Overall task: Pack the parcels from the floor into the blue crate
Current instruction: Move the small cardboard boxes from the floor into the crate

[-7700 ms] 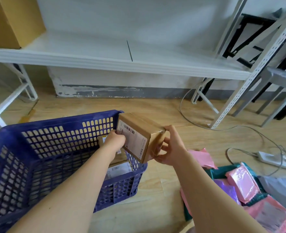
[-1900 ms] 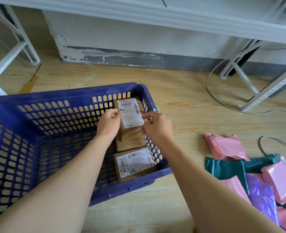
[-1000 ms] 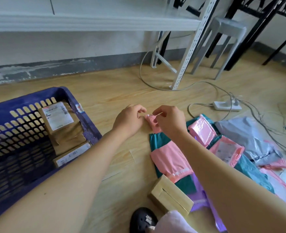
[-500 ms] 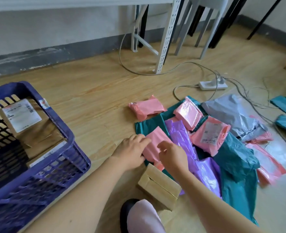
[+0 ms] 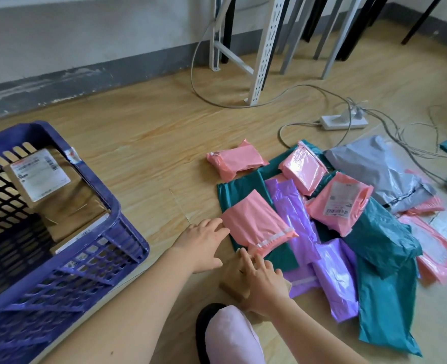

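Two loose-fingered hands: left hand (image 5: pixel 204 245) touches pink mailer (image 5: pixel 253 222), right hand (image 5: pixel 264 285) half-hides a seemingly cardboard box (image 5: pixel 230 278).

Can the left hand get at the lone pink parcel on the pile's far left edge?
Probably yes: only bare floor lies between the left hand and that pink parcel, nothing rests on it, and the hand holds nothing.

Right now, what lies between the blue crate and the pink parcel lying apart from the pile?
In the head view, only bare wooden floor separates the blue crate from that pink parcel.
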Tool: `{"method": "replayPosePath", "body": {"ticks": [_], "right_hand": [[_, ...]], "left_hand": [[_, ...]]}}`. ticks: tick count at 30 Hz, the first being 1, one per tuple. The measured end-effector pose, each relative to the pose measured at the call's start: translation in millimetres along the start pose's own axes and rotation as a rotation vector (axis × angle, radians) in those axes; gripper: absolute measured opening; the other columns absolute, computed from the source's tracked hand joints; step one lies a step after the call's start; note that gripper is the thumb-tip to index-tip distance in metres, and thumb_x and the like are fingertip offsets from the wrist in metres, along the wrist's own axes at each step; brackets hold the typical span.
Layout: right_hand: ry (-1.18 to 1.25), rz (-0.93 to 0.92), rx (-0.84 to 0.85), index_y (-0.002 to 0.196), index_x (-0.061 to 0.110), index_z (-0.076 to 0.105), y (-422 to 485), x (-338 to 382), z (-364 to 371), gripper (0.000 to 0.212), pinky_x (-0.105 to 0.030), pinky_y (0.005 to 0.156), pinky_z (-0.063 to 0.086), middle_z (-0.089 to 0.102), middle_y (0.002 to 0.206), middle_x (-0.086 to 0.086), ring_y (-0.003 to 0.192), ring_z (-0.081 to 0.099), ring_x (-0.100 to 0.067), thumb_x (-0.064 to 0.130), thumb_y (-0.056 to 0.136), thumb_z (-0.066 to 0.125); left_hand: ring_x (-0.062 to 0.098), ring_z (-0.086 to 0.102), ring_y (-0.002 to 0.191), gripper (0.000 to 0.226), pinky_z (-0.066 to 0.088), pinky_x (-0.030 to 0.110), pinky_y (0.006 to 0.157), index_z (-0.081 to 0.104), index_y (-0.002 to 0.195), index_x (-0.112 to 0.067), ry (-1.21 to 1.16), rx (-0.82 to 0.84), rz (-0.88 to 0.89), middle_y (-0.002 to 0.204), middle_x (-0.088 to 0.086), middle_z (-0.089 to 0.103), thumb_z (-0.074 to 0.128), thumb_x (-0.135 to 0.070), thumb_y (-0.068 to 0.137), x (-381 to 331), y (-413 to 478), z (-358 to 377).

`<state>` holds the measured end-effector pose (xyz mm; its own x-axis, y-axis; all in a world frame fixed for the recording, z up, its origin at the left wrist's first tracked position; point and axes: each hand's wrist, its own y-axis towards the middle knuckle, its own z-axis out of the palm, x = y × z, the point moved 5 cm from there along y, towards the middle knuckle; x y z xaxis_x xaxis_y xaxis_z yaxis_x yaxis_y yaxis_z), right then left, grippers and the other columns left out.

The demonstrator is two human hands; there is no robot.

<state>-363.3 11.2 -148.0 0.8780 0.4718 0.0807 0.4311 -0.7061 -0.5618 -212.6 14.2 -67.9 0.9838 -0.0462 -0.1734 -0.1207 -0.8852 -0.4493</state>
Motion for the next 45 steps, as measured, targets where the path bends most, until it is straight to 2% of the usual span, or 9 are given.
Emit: {"method": "replayPosePath", "body": {"ticks": [9, 18, 23, 28, 31, 35, 37, 42, 45], "right_hand": [[0.315, 0.103, -0.01, 0.146, 0.04, 0.006, 6.6, 0.0, -30.6, 0.11, -0.037, 0.09, 0.046, 0.035, 0.133, -0.004, 0.121, 0.039, -0.028, 0.034, 0.058, 0.072], [0.804, -0.011, -0.054, 0.148, 0.028, 0.024, -10.1, 32.1, -136.8, 0.088, -0.02, 0.073, 0.04, 0.045, 0.128, -0.002, 0.099, 0.043, -0.012, 0.019, 0.075, 0.072], [0.984, -0.038, -0.056, 0.146, 0.033, 0.025, -31.6, 62.1, -179.7, 0.087, -0.035, 0.089, 0.05, 0.044, 0.118, -0.003, 0.106, 0.054, -0.024, 0.017, 0.074, 0.069], [1.063, -0.122, -0.074, 0.149, 0.024, 0.02, -55.3, 96.1, -225.4, 0.089, -0.025, 0.063, 0.046, 0.044, 0.12, -0.004, 0.087, 0.052, -0.017, 0.007, 0.075, 0.066], [1.168, -0.134, -0.113, 0.149, 0.024, 0.018, -64.4, 113.9, -250.8, 0.094, -0.032, 0.075, 0.051, 0.046, 0.114, -0.006, 0.097, 0.056, -0.025, -0.002, 0.07, 0.063], [1.392, -0.235, -0.043, 0.134, 0.025, 0.035, -75.2, 149.0, -259.3, 0.086, -0.032, 0.068, 0.049, 0.054, 0.102, -0.014, 0.09, 0.055, -0.029, -0.007, 0.057, 0.056], [1.5, -0.279, -0.006, 0.122, 0.025, 0.048, -80.6, 162.0, -255.0, 0.07, -0.029, 0.063, 0.046, 0.054, 0.098, -0.01, 0.087, 0.05, -0.024, -0.013, 0.063, 0.048], [1.679, -0.212, 0.122, 0.082, 0.018, 0.051, -86.1, 175.9, -234.5, 0.034, -0.028, 0.063, 0.04, 0.046, 0.078, -0.003, 0.07, 0.044, -0.018, -0.011, 0.076, 0.033], [1.735, -0.157, 0.127, 0.073, 0.014, 0.047, -79.9, 184.6, -228.0, 0.024, -0.028, 0.058, 0.036, 0.044, 0.073, -0.004, 0.064, 0.041, -0.018, -0.006, 0.078, 0.035]], "left_hand": [[0.024, 0.024, 0.14, 0.06, 0.032, 0.04, 0.11, 0.028, 0.146, -0.021, -0.168, -0.024, -0.141, 0.156, 0.002, 0.015, 0.052, -0.028, 0.091, 22.1, -10.5, -9.9], [0.023, 0.026, 0.141, 0.066, 0.027, 0.035, 0.111, 0.023, 0.148, -0.022, -0.438, -0.197, -0.266, 0.155, 0.003, 0.019, 0.054, -0.03, 0.091, 41.3, -44.1, -65.3], [0.023, 0.023, 0.142, 0.065, 0.026, 0.034, 0.11, 0.021, 0.149, -0.022, -0.525, -0.296, -0.326, 0.156, 0.004, 0.018, 0.052, -0.036, 0.094, 56.6, -78.1, -113.2], [0.024, 0.035, 0.136, 0.064, 0.033, 0.034, 0.103, 0.028, 0.146, -0.019, -0.826, -0.501, -0.476, 0.151, 0.003, 0.031, 0.042, -0.053, 0.094, 80.5, -122.9, -131.1], [0.026, 0.043, 0.128, 0.065, 0.035, 0.036, 0.104, 0.037, 0.141, -0.016, -1.143, -0.622, -0.574, 0.142, 0.005, 0.043, 0.031, -0.06, 0.094, 99.8, -146.1, -127.5], [0.033, 0.052, 0.117, 0.071, 0.041, 0.049, 0.101, 0.047, 0.133, -0.014, -1.579, -0.667, -0.747, 0.13, 0.013, 0.053, 0.031, -0.068, 0.089, 121.5, -171.1, -111.8], [0.03, 0.061, 0.088, 0.064, 0.049, 0.043, 0.084, 0.052, 0.117, -0.012, -1.7, -0.612, -0.743, 0.102, 0.01, 0.061, 0.035, -0.067, 0.089, 122.1, -180.9, -105.2], [0.026, 0.059, 0.075, 0.048, 0.05, 0.045, 0.082, 0.058, 0.083, -0.015, -1.718, -0.412, -0.691, 0.079, 0.007, 0.058, 0.042, -0.058, 0.092, 126.8, -193.0, -89.5], [0.024, 0.058, 0.066, 0.045, 0.049, 0.035, 0.066, 0.057, 0.087, -0.014, -1.75, -0.432, -0.665, 0.078, 0.008, 0.057, 0.051, -0.059, 0.087, 135.3, -197.8, -88.5]]}}
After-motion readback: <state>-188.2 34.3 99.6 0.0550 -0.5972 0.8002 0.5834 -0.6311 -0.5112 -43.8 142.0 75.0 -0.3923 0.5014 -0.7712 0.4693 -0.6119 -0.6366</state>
